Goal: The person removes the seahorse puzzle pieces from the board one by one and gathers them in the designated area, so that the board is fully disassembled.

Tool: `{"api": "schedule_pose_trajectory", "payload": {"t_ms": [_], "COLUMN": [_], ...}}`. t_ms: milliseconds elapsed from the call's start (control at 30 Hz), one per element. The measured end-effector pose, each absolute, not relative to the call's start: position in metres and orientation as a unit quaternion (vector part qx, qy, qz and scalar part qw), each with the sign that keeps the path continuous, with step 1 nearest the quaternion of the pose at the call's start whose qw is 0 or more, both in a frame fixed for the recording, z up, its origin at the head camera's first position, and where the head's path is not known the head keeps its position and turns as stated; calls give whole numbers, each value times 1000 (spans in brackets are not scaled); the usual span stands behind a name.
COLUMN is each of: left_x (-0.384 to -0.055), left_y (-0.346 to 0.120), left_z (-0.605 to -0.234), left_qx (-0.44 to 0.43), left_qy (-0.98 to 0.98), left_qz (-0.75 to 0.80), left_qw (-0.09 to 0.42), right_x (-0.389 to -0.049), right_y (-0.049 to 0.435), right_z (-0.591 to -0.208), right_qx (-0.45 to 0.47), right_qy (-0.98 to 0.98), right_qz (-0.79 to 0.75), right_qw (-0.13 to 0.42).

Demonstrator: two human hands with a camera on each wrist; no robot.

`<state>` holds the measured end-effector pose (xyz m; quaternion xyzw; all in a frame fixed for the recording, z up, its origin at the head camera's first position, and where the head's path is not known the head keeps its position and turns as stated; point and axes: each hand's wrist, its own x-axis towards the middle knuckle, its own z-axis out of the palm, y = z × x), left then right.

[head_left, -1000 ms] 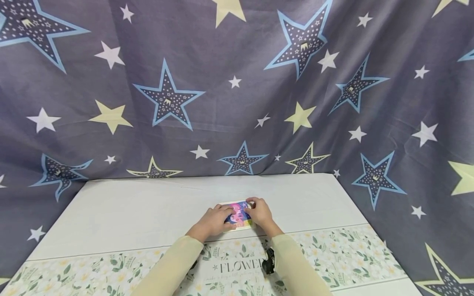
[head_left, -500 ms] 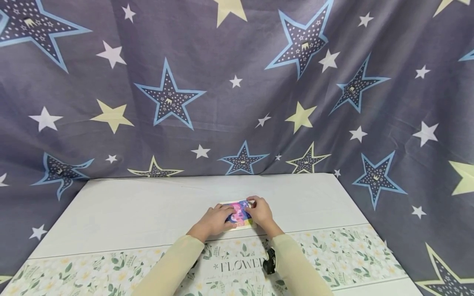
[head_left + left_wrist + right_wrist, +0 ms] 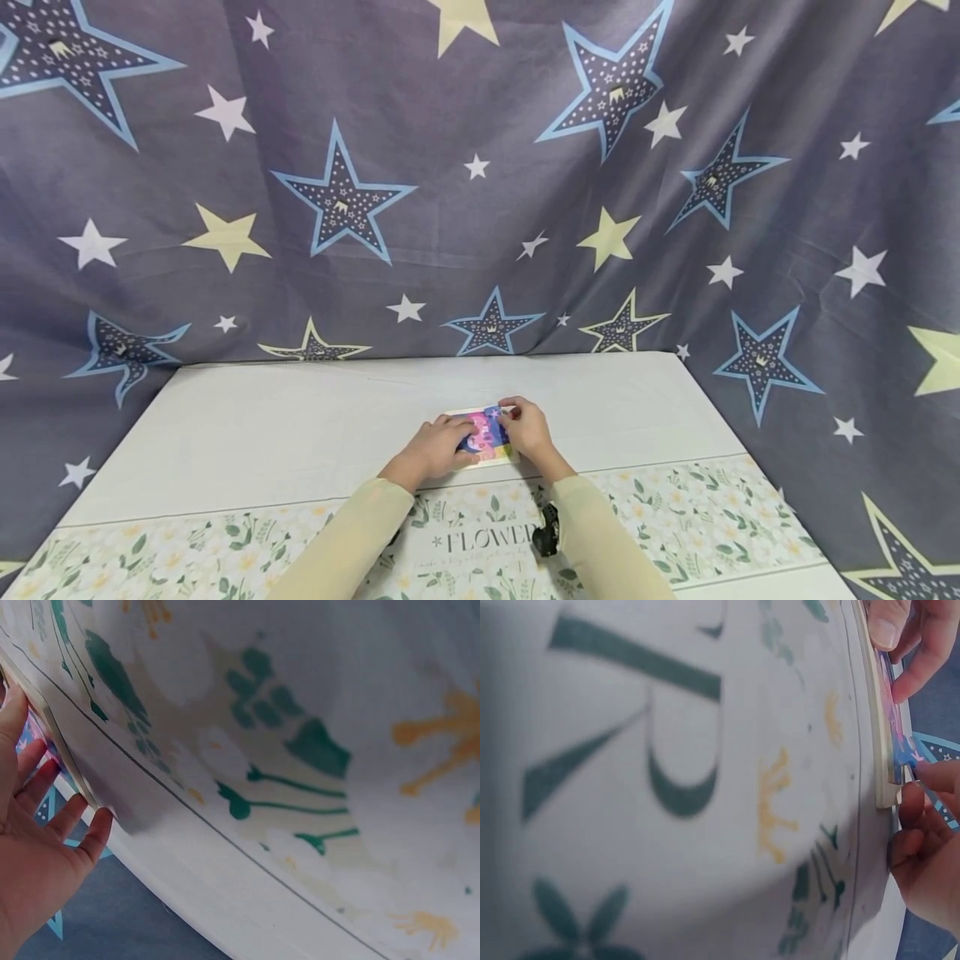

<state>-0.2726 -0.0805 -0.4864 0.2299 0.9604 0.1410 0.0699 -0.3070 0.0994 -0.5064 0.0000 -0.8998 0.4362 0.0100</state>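
Note:
A small flat jigsaw puzzle [image 3: 486, 442] with a pink, blue and yellow picture in a pale raised frame [image 3: 870, 690] lies on the table. My left hand [image 3: 433, 450] rests over its left side, fingers on the picture and thumb near the front edge; in the left wrist view its spread fingers [image 3: 94, 832] touch the frame. At the far right corner my right hand [image 3: 528, 432] pinches a blue puzzle piece with a star [image 3: 907, 752] between thumb and fingers. That piece sits slightly raised and tilted at the corner. Fingers partly hide the picture.
The table is covered by a white cloth [image 3: 300, 425] with a flowered band [image 3: 187, 542] lettered "FLOWER" along the near side. A grey star-patterned curtain [image 3: 450, 208] hangs behind and at both sides. A black device [image 3: 546, 533] is at the right wrist.
The thumb and fingers of my right hand have shifted slightly at the corner, and the starred blue piece has tilted a little. My left hand has stayed in place.

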Motion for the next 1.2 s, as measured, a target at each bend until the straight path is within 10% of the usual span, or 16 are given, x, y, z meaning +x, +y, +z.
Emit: {"api": "schedule_pose_trajectory", "payload": {"t_ms": [1200], "left_x": [-270], "left_y": [-79], "left_z": [-485], "left_qx": [229], "left_qy": [960], "left_qz": [145], "left_qw": [65], "right_x": [-308], "right_y": [109], "right_z": [-501], "right_qx": [-26], "right_qy": [-861], "right_qz": [506], "right_qw": [41]}}
